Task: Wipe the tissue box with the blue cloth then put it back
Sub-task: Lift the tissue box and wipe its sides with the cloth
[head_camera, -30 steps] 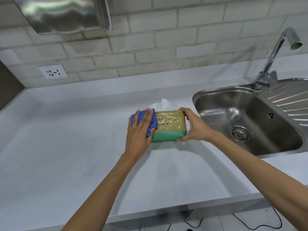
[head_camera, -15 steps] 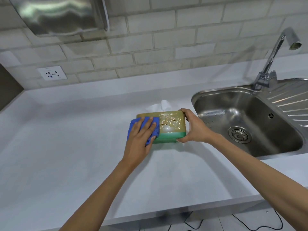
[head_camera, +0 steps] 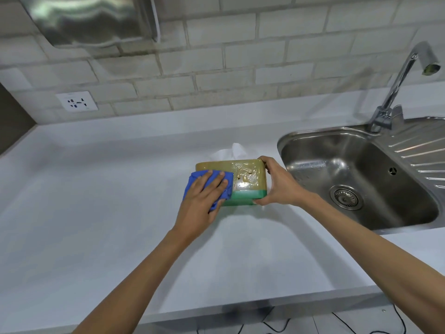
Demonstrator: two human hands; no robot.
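The tissue box (head_camera: 248, 178), olive-gold with a green lower band and a white tissue sticking out behind, is tipped so its side faces me on the white counter (head_camera: 96, 213). My right hand (head_camera: 277, 184) grips its right end. My left hand (head_camera: 202, 198) presses the blue cloth (head_camera: 192, 182) flat against the box's left part, covering that end.
A steel sink (head_camera: 356, 179) with a drain lies just right of the box, its tap (head_camera: 397, 85) behind. A wall socket (head_camera: 77, 101) and a metal dispenser (head_camera: 89, 18) sit on the brick wall. The counter's front edge runs near the bottom.
My left hand has slid the blue cloth down and leftward across the box's face, baring the top edge. The right hand and the box have stayed almost still.
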